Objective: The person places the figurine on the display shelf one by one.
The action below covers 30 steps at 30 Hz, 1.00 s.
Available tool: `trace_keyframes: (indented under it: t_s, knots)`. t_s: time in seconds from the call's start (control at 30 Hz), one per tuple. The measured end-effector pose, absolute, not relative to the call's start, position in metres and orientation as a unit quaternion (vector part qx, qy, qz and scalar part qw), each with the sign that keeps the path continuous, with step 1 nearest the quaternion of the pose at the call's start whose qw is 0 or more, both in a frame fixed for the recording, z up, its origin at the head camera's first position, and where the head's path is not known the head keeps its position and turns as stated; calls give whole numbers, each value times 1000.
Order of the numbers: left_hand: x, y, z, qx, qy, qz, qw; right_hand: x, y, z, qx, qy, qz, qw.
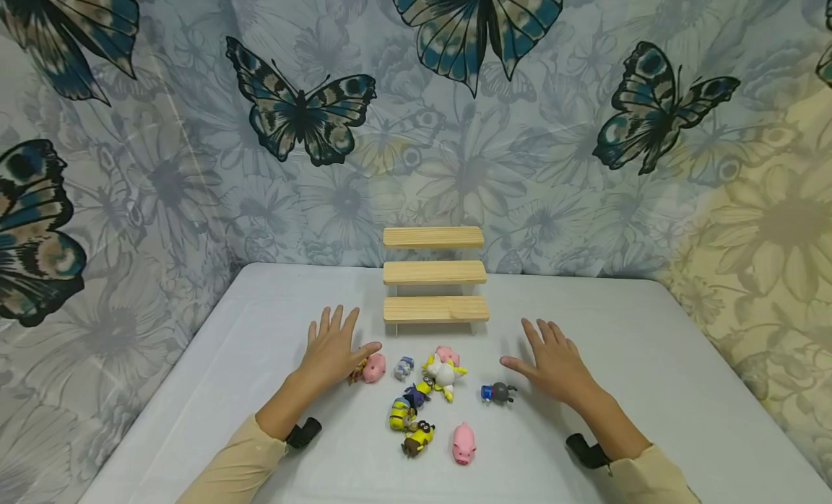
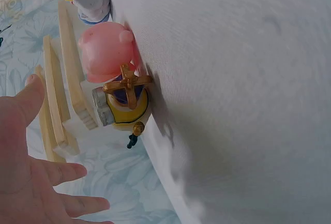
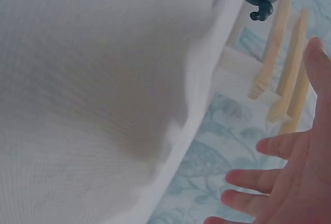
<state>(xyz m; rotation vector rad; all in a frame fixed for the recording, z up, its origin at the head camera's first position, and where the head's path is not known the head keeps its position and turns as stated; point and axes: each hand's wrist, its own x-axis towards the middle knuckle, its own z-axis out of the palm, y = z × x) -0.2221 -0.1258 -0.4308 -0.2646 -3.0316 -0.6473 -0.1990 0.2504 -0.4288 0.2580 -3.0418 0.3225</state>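
My left hand (image 1: 330, 352) hovers with fingers spread at the left of a group of small toy figures. Closest to it are a pink pig figure (image 1: 373, 368) and, partly hidden by the thumb in the head view, a yellow figure with a gold crown-like top (image 2: 129, 111). On the other side my right hand (image 1: 552, 363) is held out with fingers extended, touching nothing. A dark grey figure with a blue part (image 1: 499, 393) lies near its thumb. Between the hands are a small grey figure (image 1: 404, 367), a white-and-yellow figure (image 1: 443, 374) and several yellow minion figures (image 1: 399, 414).
A three-step wooden display stand (image 1: 435, 310) stands behind the figures, near the back of the white table (image 1: 572, 309). Another pink pig (image 1: 464, 445) lies toward the front. Butterfly-patterned cloth (image 1: 468, 172) hangs behind the table.
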Motion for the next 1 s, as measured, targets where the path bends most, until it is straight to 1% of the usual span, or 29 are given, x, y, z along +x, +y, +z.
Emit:
trace_keyframes:
  t_s: [0.3, 0.53, 0.7, 1.0]
  knots:
    - [-225, -124, -430, -85, -970, -229, 4, -197, 247, -426, 100, -988, 113, 24]
    - [-229, -124, -431, -98, -952, -290, -5, -195, 246, -425, 144, -981, 125, 20]
    - [-232, -124, -431, -88, -941, -327, -20, -193, 246, -423, 174, -974, 147, 18]
    - [-248, -125, -434, -66, -920, -380, -65, -188, 248, -423, 216, -961, 172, -15]
